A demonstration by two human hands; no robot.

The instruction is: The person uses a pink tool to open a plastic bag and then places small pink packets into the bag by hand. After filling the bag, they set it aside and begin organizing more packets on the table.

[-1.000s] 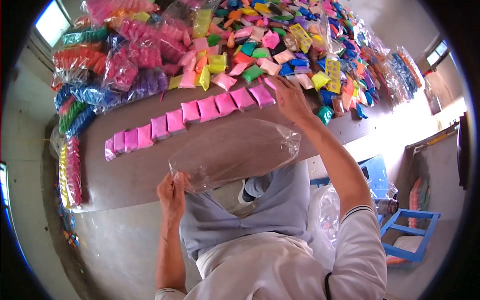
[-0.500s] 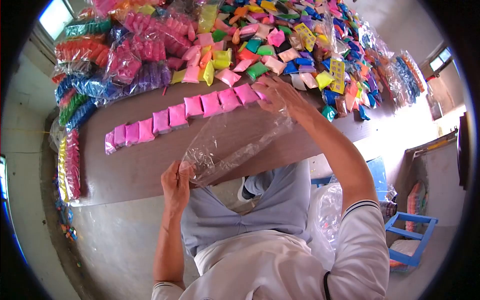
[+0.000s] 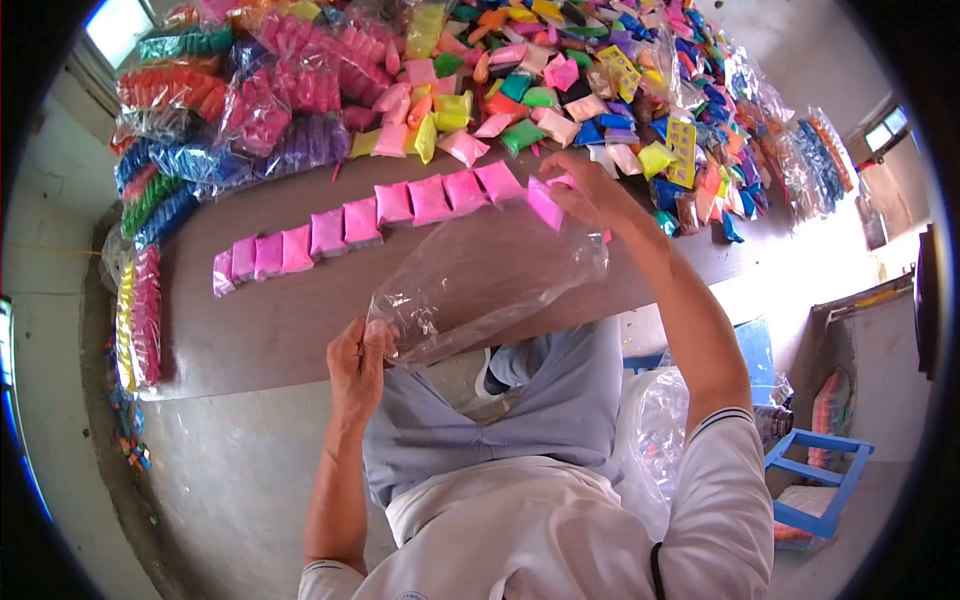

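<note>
My left hand (image 3: 356, 368) is closed on one end of a long clear plastic bag (image 3: 480, 290), which stretches up and right over the table edge. In my right hand (image 3: 592, 192) a pink packet (image 3: 544, 205) is pinched between thumb and fingers, tilted and apart from the row. The bag's far end hangs just below my right hand. To the left, a slanting row of pink packets (image 3: 378, 206) lies side by side on the brown table (image 3: 300, 340).
A heap of loose coloured packets (image 3: 560, 100) covers the back of the table. Bagged bundles (image 3: 255, 110) are stacked at the left, with more bundles (image 3: 820, 160) at the far right. A yellow sheet (image 3: 680, 152) lies on the heap. A blue frame (image 3: 820, 480) stands at lower right.
My right hand has lifted the end packet of the row and drawn it right, away from its neighbour. My left hand still holds the bag in about the same place.
</note>
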